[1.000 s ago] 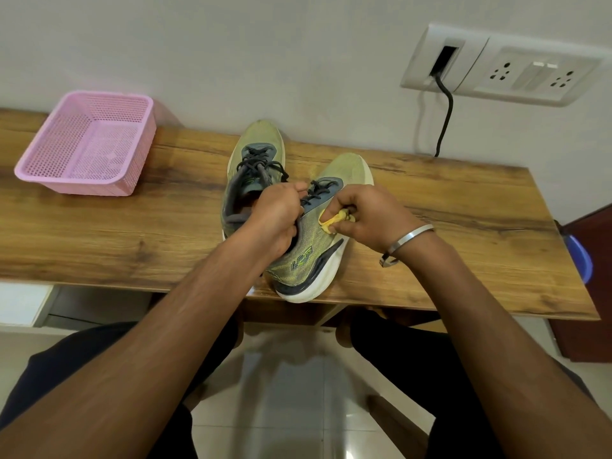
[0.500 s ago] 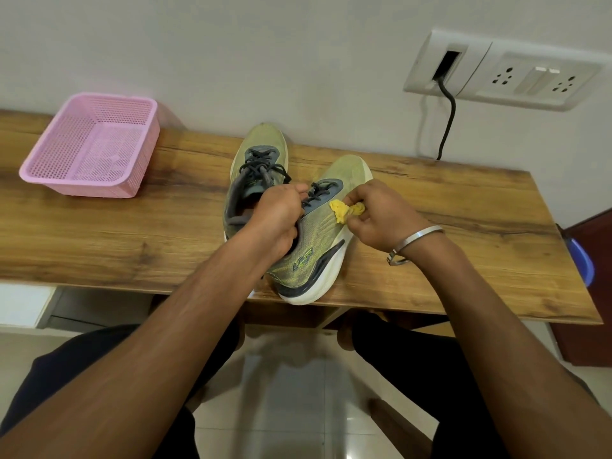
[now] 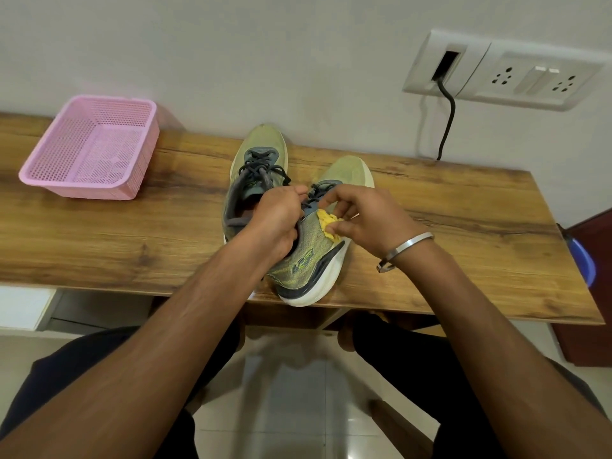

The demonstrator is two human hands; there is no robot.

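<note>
**Cloth pressed to shoe at table's edge**

On the table (image 3: 463, 226), near its near edge, our left hand (image 3: 275, 220) curls round the green shoe (image 3: 308, 256) at its collar. Our right hand (image 3: 361, 220) pinches a yellow cloth (image 3: 328, 223) against its upper. A second shoe (image 3: 258, 160) stands just left, and a pink basket (image 3: 89, 150) sits far left.

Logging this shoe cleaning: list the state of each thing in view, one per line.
near shoe, tilted on the table, laced, gripped at its opening by the left hand
far shoe, upright, laced
cloth, crumpled, pinched by the right hand against the near shoe
basket, upright on the table
cable, plugged into the wall plate
</note>
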